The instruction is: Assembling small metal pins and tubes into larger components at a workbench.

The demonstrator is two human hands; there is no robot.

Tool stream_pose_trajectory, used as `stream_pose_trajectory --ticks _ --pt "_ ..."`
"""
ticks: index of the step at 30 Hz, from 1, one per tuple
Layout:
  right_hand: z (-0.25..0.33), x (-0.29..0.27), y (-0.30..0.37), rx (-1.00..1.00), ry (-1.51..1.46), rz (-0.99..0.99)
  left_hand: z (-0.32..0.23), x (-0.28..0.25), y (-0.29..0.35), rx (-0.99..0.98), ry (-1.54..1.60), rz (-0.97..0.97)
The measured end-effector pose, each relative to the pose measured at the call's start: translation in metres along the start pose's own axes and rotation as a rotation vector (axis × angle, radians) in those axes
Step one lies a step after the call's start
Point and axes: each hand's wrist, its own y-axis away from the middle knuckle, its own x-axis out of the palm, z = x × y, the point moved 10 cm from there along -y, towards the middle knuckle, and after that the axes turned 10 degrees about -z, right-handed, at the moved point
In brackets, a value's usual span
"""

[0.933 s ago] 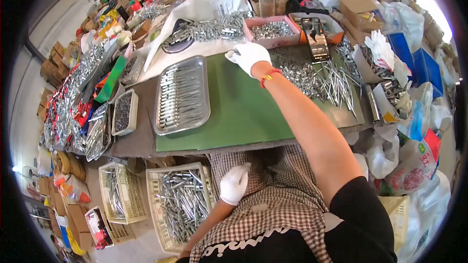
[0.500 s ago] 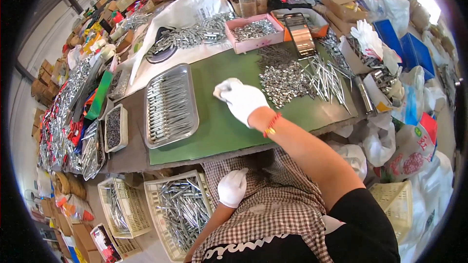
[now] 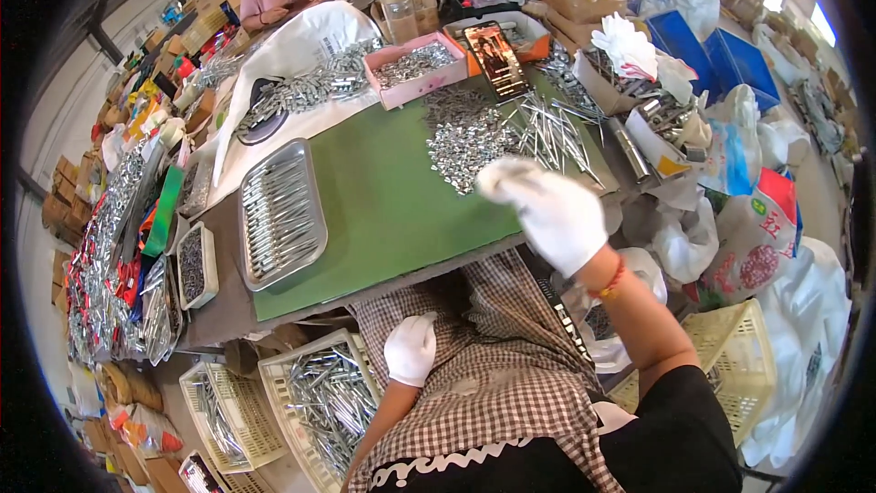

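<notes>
Showed a cluttered workshop around one green-topped table point(image 3: 392, 201). Included at left one box of dark small parts point(image 3: 202, 299), then two cream crates point(image 3: 248, 415) of metal rods below. Continued with one metal tray point(image 3: 319, 226) bearing a row of slender metal pieces point(image 3: 276, 210), too many to count. Presented the left hand point(image 3: 411, 350) against a checked apron point(image 3: 502, 402), fingers drawn together. Contained next one pink box point(image 3: 420, 91), one heap of small metal parts point(image 3: 465, 151) and one phone point(image 3: 495, 59). Positioned the right hand point(image 3: 552, 215) beside the heap, partly hiding the table edge; could not tell finger spacing or grip from blur. Included farther right loose rods point(image 3: 564, 137) and two blue bins point(image 3: 744, 68).
</notes>
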Motion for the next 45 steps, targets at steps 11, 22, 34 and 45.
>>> stream_pose_trajectory --ticks 11,22,34,45 --pt "-0.119 -0.080 -0.018 0.097 0.202 -0.375 0.052 -0.012 -0.013 -0.261 -0.386 0.176" --pt "-0.080 0.013 -0.095 -0.108 0.062 -0.270 0.070 -0.073 -0.001 -0.421 -0.363 -0.106" --pt "-0.216 -0.129 -0.012 0.268 0.633 -0.319 0.011 -0.061 -0.034 0.040 -0.136 -0.170" --pt "-0.131 -0.097 -0.070 -0.080 0.255 -0.421 -0.020 -0.058 -0.051 0.119 -0.056 -0.158"
